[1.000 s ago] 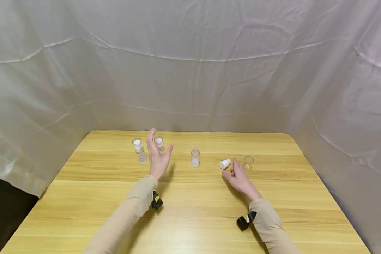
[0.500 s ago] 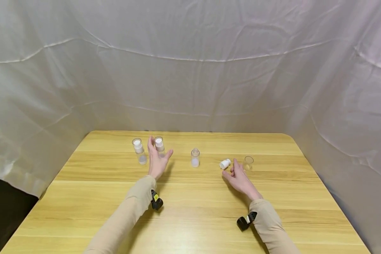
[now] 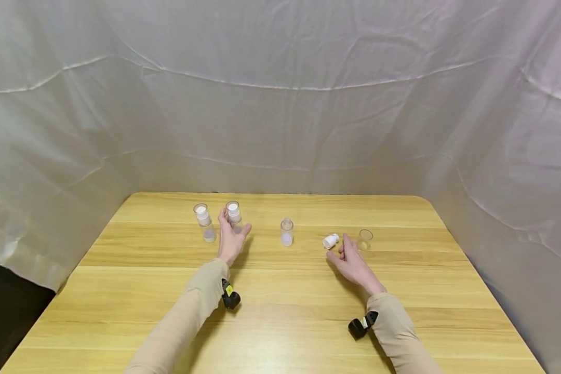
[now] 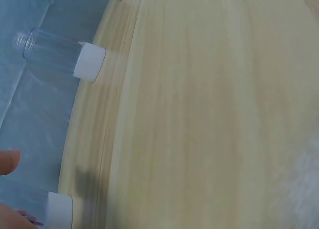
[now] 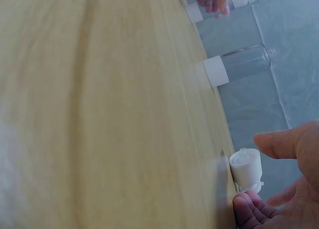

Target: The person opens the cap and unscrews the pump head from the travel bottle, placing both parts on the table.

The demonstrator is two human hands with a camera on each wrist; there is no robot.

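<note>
My left hand (image 3: 231, 241) is around a clear bottle with a white pump top and transparent cap (image 3: 234, 214), fingers on its left side and thumb spread apart on its right. In the left wrist view, the thumb (image 4: 7, 161) stands off from the bottle's white base (image 4: 60, 210). My right hand (image 3: 352, 262) stays low over the table with relaxed fingers. Just left of its fingertips a white pump head (image 3: 330, 241) lies on its side; in the right wrist view the pump head (image 5: 246, 168) sits between thumb and fingers, not visibly gripped.
An uncapped clear bottle (image 3: 287, 232) with a bare screw neck stands mid-table. A second capped pump bottle (image 3: 204, 222) stands at the left. Right of my right hand is a clear cap (image 3: 365, 239). Grey sheeting (image 3: 280, 130) hangs behind the wooden table (image 3: 290, 317).
My left hand has come down from above to the capped pump bottle, its fingers now beside it. The right hand has stayed in place by the pump head.
</note>
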